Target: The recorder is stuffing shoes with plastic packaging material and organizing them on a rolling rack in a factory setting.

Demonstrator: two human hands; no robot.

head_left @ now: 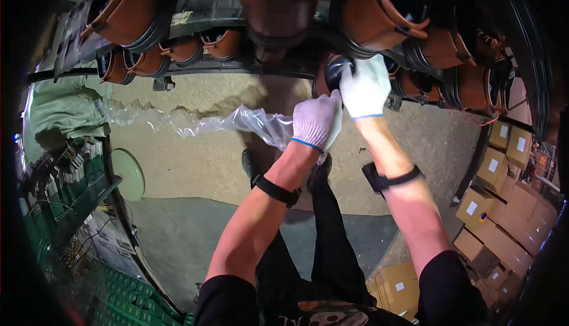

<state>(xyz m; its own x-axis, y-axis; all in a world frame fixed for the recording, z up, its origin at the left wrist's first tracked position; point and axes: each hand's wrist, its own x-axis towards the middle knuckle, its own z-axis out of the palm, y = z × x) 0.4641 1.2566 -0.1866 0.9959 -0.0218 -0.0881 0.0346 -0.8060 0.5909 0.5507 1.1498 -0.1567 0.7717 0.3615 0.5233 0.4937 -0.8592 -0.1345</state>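
Observation:
My left hand (314, 117), in a white knit glove with a blue cuff edge, is closed around gathered clear plastic film (252, 123). The film trails leftward in a long, crumpled strip. Just up and to the right, my right hand (366, 86), gloved alike, presses against a brown shoe (322, 82) with a glossy dark opening, its fingers bent around the rim. Some fingertips are hidden or slightly blurred. The two hands nearly touch. Directly above hangs a larger-looking brown shoe (278, 6) with a bluish lining.
More brown shoes (379, 12) line a dark rack (207, 12) across the top. At left are a green cloth-like heap (65, 109), a round green disc (127, 173) and green crates (127, 293). Cardboard boxes (527, 213) are stacked at right; another box (396, 287) sits lower right.

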